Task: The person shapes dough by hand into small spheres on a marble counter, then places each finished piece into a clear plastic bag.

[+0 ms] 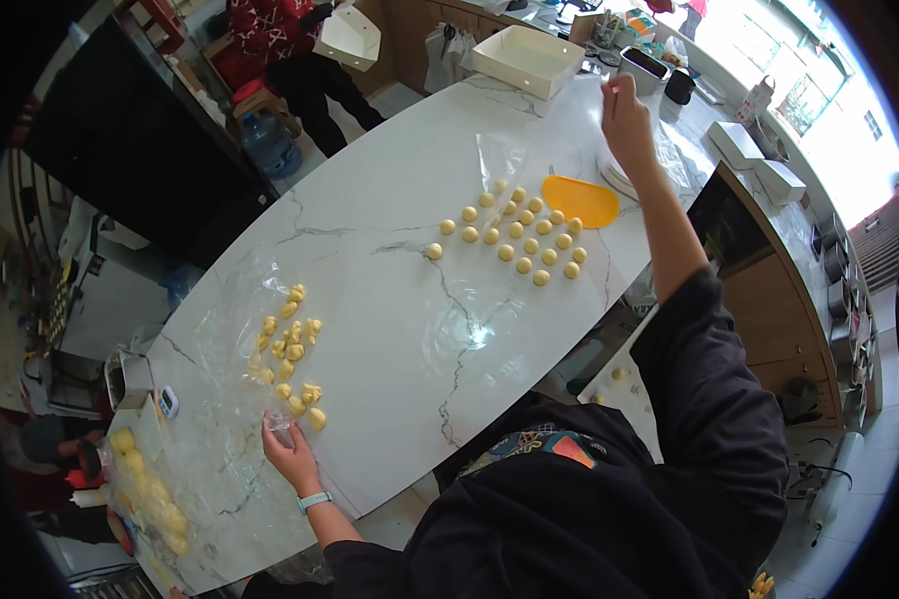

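Observation:
My left hand (288, 459), with a light watch band at the wrist, pinches the edge of a clear plastic sheet (232, 344) at the left of the table. Beside it lie rough yellow dough pieces (295, 351). My right hand (627, 125) is raised closed over the far right side; what its fingers hold is hard to make out. Below and left of that hand, smooth round dough balls (516, 230) sit in loose rows. An orange dough scraper (581, 202) lies flat next to them. Clear film (499, 160) covers or touches the far balls.
A large bagged yellow dough mass (150, 494) lies at the table's left end, near a small digital device (169, 401). An open cream box (527, 60) stands on the far edge. Across the marble table (370, 299), a person in red (280, 30) holds another box.

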A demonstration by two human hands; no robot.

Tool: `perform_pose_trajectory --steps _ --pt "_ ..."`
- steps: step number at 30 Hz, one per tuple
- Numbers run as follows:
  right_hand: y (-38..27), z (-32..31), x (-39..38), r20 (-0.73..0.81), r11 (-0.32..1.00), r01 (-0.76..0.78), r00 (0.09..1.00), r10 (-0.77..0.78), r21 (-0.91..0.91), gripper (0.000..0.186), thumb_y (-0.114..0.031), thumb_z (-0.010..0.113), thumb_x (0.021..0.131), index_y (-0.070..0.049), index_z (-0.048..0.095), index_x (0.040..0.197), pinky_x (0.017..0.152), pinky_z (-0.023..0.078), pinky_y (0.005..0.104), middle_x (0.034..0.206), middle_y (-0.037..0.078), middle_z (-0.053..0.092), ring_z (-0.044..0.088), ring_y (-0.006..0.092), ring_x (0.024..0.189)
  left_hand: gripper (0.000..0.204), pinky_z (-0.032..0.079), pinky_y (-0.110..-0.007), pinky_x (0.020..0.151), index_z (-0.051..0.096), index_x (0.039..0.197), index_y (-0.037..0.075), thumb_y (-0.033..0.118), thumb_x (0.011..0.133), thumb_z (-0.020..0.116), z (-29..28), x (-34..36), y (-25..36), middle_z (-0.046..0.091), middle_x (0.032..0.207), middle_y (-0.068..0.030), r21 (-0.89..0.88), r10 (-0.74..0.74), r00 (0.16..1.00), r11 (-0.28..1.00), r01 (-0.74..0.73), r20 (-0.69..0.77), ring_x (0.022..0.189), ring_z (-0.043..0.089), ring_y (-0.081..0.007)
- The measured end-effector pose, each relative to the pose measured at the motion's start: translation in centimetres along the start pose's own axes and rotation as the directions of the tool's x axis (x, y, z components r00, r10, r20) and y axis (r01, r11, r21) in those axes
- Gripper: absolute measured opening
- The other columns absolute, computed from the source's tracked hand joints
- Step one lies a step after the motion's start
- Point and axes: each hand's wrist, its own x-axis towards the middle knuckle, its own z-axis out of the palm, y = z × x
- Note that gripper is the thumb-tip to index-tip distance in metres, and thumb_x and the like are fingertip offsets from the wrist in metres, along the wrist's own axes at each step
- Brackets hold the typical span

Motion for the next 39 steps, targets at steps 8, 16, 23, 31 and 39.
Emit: perform_pose_trajectory --steps 8,16,23,31,39 --pt "-2.6 -10.4 -11.9 0.935 0.984 -0.05 0.307 0.176 -0.169 0.013 -0.006 0.056 0.086 -0.006 0.063 0.097 0.075 0.051 0.0456 0.082 0.019 0.067 0.067 0.0365 0.084 0.046 0.042 -0.046 0.102 0.052 0.132 0.0 0.014 0.09 0.062 0.2 0.1 -0.1 0.057 0.131 -0.0217 -0.006 0.022 1.0 1.0 -0.022 -0.013 0.12 0.054 -0.0391" --pt "0.7 -2.8 -3.8 0.721 0.847 -0.528 0.61 0.329 0.06 0.013 -0.013 0.056 0.096 -0.006 0.063 0.104 0.059 0.045 0.0268 0.078 0.0 0.059 0.053 0.0093 0.064 0.044 0.043 -0.045 0.102 0.052 0.131 -0.002 0.014 0.091 0.061 0.1 0.2 0.1 0.057 0.131 -0.0233 -0.012 0.001 1.0 1.0 -0.001 -0.012 0.12 0.055 -0.0395" --pt "-2.1 -6.6 5.7 0.509 0.906 -0.315 0.85 0.136 0.283 0.023 -0.028 0.06 0.099 -0.006 0.066 0.105 0.056 0.04 0.021 0.07 -0.005 0.054 0.046 0.0034 0.061 0.045 0.043 -0.044 0.102 0.052 0.132 -0.002 0.014 0.091 0.061 0.2 0.3 -0.2 0.057 0.13 -0.0228 0.009 0.006 1.0 1.0 -0.006 0.007 0.12 0.054 -0.0391" --pt "-7.8 -10.3 -5.9 0.922 0.999 0.052 0.386 -0.013 -0.008 0.012 -0.01 0.055 0.095 -0.009 0.061 0.105 0.075 0.05 0.042 0.088 0.013 0.068 0.066 0.0327 0.084 0.044 0.043 -0.045 0.102 0.052 0.132 -0.002 0.012 0.091 0.061 0.0 -0.1 0.1 0.057 0.13 -0.0224 -0.015 0.001 1.0 1.0 -0.001 -0.008 0.118 0.055 -0.0388" --pt "-3.2 -5.3 -14.8 0.941 0.993 0.091 0.32 -0.106 0.081 0.013 -0.017 0.059 0.091 -0.008 0.06 0.101 0.075 0.05 0.0435 0.085 0.012 0.069 0.067 0.0325 0.083 0.044 0.043 -0.045 0.101 0.052 0.132 -0.002 0.012 0.09 0.061 0.3 0.3 0.2 0.058 0.129 -0.0222 -0.008 0.026 1.0 1.0 -0.026 -0.015 0.118 0.056 -0.0393"
